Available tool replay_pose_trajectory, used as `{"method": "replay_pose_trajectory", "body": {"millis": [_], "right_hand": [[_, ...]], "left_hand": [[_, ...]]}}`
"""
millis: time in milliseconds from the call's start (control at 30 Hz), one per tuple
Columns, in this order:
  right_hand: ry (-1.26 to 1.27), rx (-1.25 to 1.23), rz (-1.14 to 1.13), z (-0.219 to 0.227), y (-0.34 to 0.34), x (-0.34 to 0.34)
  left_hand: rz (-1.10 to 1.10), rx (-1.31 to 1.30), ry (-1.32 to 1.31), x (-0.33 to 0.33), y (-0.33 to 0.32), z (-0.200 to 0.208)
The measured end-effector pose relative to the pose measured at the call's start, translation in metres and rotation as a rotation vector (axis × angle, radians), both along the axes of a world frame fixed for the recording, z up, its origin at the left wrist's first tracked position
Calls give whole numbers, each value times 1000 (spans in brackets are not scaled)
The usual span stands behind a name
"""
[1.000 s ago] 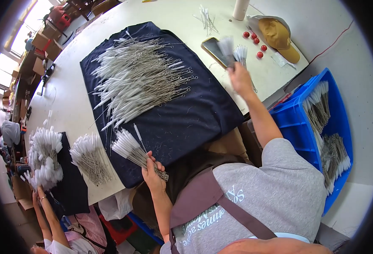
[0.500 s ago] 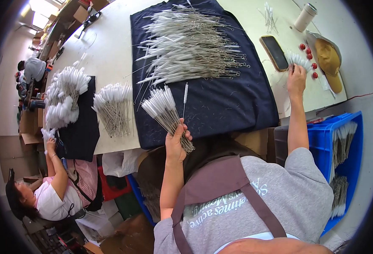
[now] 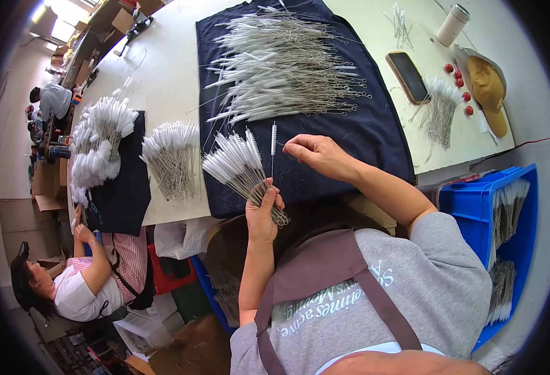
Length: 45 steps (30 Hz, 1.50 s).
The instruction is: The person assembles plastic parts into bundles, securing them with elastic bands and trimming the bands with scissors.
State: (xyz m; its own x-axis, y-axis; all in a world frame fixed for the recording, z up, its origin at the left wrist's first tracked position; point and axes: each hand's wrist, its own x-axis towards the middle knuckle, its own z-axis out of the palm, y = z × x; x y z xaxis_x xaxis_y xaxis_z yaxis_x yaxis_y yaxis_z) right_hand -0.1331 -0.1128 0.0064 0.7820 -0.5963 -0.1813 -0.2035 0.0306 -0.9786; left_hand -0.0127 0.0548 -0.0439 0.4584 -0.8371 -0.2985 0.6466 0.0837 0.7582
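My left hand (image 3: 264,209) is closed around a fanned bunch of wire brushes (image 3: 234,159), white bristles up and wire loops at the bottom. One brush (image 3: 273,140) stands apart from the bunch, upright, its stem running down to my left fingers. Just right of its bristles is my right hand (image 3: 318,153), thumb and fingers pinched together; what they hold, if anything, is too small to make out. Beyond both hands a large heap of such brushes (image 3: 281,69) lies on a dark cloth (image 3: 362,147).
More brushes lie in a pile (image 3: 172,159) to the left and a small pile (image 3: 442,112) to the right, near a phone (image 3: 408,77), red round pieces (image 3: 466,96), a cap (image 3: 486,87) and a bottle (image 3: 453,25). A blue crate (image 3: 465,199) holds brushes. Another person (image 3: 84,275) works at left.
My right hand has left the small brush pile by the phone and come left, beside the single upright brush. My left hand still grips the bunch, now slightly more spread.
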Motion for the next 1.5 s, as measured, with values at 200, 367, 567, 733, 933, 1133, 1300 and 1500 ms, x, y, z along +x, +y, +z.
{"method": "replay_pose_trajectory", "body": {"millis": [200,367,567,733,933,1133,1300,1500], "right_hand": [[-4,-55,-30,-8,-3,1],[23,-68,-13,-8,-5,0],[43,-59,-18,-7,-6,-2],[56,-55,-13,-5,-5,-3],[31,-67,-9,-7,-2,-2],[56,-71,7,-6,-5,-1],[-16,-211,-111,-16,-8,-14],[-31,-747,-1070,-1,-74,-123]], "left_hand": [[7,-4,-25,0,0,-1],[3,-1,-12,0,0,-1],[2,11,-11,0,-1,-2],[-6,13,-12,-1,0,-4],[-13,19,-20,-1,2,-4],[-13,24,-3,-2,1,-2],[-18,62,5,-6,-13,-3],[-13,13,61,2,-4,-11]]}}
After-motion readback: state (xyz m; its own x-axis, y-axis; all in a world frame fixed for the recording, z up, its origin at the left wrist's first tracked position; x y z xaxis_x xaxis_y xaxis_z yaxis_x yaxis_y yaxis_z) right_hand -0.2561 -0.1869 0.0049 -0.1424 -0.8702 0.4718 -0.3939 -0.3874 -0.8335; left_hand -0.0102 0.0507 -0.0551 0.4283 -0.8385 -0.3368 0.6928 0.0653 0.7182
